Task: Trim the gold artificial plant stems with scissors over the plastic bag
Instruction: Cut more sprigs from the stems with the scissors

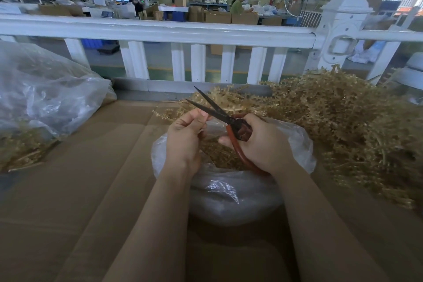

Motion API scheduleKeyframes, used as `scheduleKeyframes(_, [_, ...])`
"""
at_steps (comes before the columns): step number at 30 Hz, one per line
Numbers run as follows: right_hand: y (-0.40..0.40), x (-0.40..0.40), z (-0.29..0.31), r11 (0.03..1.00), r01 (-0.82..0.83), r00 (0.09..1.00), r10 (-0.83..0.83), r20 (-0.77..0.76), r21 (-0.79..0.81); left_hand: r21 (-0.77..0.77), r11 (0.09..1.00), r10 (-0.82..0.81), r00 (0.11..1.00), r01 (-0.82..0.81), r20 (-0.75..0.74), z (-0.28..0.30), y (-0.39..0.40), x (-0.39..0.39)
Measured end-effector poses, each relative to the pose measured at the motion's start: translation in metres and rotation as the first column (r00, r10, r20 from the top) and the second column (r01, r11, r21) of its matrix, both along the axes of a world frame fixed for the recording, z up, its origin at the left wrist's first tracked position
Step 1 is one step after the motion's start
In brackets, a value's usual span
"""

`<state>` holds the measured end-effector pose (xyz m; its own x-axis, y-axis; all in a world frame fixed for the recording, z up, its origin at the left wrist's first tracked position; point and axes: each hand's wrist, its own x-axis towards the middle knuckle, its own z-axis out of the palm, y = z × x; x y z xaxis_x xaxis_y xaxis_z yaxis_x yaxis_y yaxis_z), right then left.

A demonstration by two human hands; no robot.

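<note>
My right hand point(263, 142) grips red-handled scissors point(229, 121) whose dark blades stand apart and point up and to the left. My left hand point(185, 137) pinches a gold stem point(167, 114) close to the blades, its leafy end reaching left. Both hands hover above an open clear plastic bag point(231, 190) with gold trimmings point(217, 155) inside. A large pile of gold artificial plant stems point(343, 126) lies to the right on the cardboard surface.
A big clear plastic bag point(45, 89) with gold stems point(20, 151) inside sits at the left. The brown cardboard point(91, 178) covers the work surface. A white railing point(160, 32) runs across behind it; people work at tables far beyond.
</note>
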<state>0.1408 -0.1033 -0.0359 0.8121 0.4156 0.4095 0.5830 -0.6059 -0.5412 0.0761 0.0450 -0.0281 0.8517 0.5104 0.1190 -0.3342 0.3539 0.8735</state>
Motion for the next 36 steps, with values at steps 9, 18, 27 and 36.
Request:
scheduleKeyframes(9, [-0.0034,-0.0028,0.0026,1.000,0.012,0.997,-0.011,0.076,-0.022,-0.069,0.995,-0.066,0.997,0.069,0.044,-0.0009,0.0014,0.0011])
scheduleKeyframes(18, [-0.0042,-0.0057,0.0058,0.995,0.082,0.984,-0.074,0.162,-0.049,-0.083,0.995,-0.049,0.999,0.050,0.012,-0.0001,0.0028,-0.0005])
scheduleKeyframes(27, [-0.0035,-0.0050,0.0035,0.995,0.091,0.984,-0.083,0.158,-0.045,-0.080,0.996,-0.041,0.999,0.042,0.013,0.0005,0.0013,-0.0014])
scheduleKeyframes(36, [-0.0032,-0.0030,0.0027,0.992,0.109,0.977,-0.095,0.191,-0.061,0.036,0.999,0.023,1.000,-0.022,-0.018,-0.0002,0.0005,-0.0016])
